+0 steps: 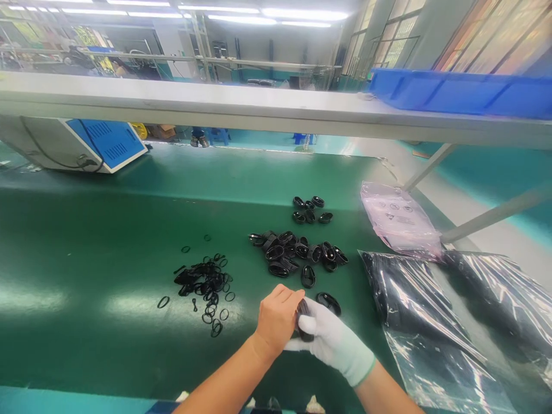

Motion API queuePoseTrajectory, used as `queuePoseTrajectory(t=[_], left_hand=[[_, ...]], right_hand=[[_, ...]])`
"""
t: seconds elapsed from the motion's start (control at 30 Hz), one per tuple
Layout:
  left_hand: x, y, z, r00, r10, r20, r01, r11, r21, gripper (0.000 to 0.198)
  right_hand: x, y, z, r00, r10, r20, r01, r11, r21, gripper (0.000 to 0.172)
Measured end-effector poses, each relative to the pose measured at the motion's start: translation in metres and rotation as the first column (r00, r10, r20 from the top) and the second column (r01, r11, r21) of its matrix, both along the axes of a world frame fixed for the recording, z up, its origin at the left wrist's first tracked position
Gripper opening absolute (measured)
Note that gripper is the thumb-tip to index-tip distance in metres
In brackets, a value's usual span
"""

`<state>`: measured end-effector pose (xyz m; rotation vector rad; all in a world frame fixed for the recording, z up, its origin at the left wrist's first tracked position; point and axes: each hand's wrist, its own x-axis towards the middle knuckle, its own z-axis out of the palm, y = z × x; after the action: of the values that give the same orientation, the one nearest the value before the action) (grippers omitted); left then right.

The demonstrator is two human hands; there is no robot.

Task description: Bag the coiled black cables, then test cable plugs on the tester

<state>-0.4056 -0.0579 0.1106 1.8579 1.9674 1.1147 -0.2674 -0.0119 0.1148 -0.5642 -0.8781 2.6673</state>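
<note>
Head camera: low in the frame, right of centre, the gloved right hand (pixel 332 339) has its fingers curled around a ribbed black piece (pixel 303 309). The bare left hand (pixel 278 319) meets that piece's left side, its fingers bunched; whether they pinch anything is hard to tell. Black rings (pixel 202 279) lie loose left of centre; more black pieces (pixel 290 251) sit heaped near the frame's middle.
</note>
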Motion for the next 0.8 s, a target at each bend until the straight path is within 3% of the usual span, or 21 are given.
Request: queuePoseTrajectory(t=[0.1,0.2,0.33,0.47,0.67,0.8], left_hand=[[-0.010,0.003,0.018,0.993,-0.007,0.114,0.015,0.997,-0.074,0.031],[-0.020,-0.001,0.036,0.978,0.010,0.208,0.020,0.990,-0.143,0.019],[-0.023,-0.010,0.049,0.977,-0.135,0.166,0.175,0.951,-0.255,0.024],[-0.021,-0.011,0.057,0.964,-0.263,0.044,0.263,0.907,-0.330,0.019],[-0.011,-0.019,0.057,0.994,-0.093,0.055,0.105,0.957,-0.270,0.019],[-0.003,-0.025,0.050,0.984,-0.177,0.000,0.169,0.943,-0.288,0.018]], right_hand=[[0.008,0.004,-0.006,0.997,-0.008,-0.072,-0.003,0.988,-0.155,0.034],[0.013,0.007,-0.008,0.996,-0.005,-0.090,-0.017,0.972,-0.232,0.037],[0.011,0.008,-0.004,0.995,-0.004,-0.099,-0.020,0.972,-0.235,0.032],[0.005,0.009,0.004,0.995,0.000,-0.098,-0.022,0.974,-0.224,0.031],[-0.003,0.011,0.011,0.994,-0.025,-0.107,0.003,0.981,-0.196,0.027],[-0.008,0.008,0.009,0.993,-0.056,-0.103,0.037,0.984,-0.175,0.024]])
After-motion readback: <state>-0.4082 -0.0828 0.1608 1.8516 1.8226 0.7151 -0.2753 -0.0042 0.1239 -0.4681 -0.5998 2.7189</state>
